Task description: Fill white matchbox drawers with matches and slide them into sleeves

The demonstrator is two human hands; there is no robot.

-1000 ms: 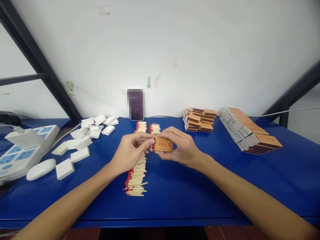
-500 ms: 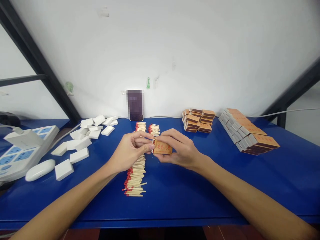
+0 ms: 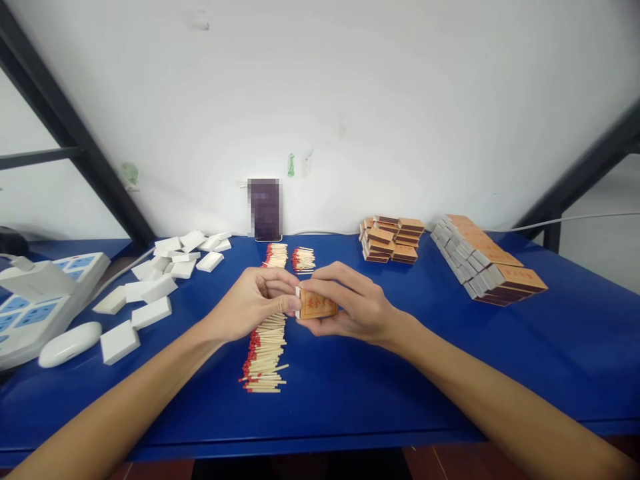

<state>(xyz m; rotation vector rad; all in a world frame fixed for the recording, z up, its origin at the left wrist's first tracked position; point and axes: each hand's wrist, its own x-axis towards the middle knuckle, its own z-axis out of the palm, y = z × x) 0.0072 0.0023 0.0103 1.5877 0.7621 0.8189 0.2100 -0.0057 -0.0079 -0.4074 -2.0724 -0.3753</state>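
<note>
A matchbox [image 3: 319, 305] with an orange printed face is held level above the blue table between both hands. My right hand [image 3: 353, 300] wraps its fingers round the outer sleeve. My left hand [image 3: 260, 301] pinches the left end, its thumb resting on the white edge of the inner tray, which shows as a narrow strip. Below and behind the left hand runs a long row of loose matches [image 3: 267, 357], red heads to the left; the hand hides its middle. A smaller bunch of matches [image 3: 303, 260] lies just beyond the hands.
White inner trays [image 3: 150, 288] are scattered at the left, near a power strip [image 3: 37, 313] and a white oval object [image 3: 70, 345]. A phone [image 3: 265, 210] leans on the wall. Stacked matchboxes [image 3: 393, 240] stand at the back right, beside a larger block of matchboxes [image 3: 493, 263].
The red match heads seen at the box's left end are now out of sight, with only a thin white tray edge showing. The view has shifted slightly; both hands still hold the box.
</note>
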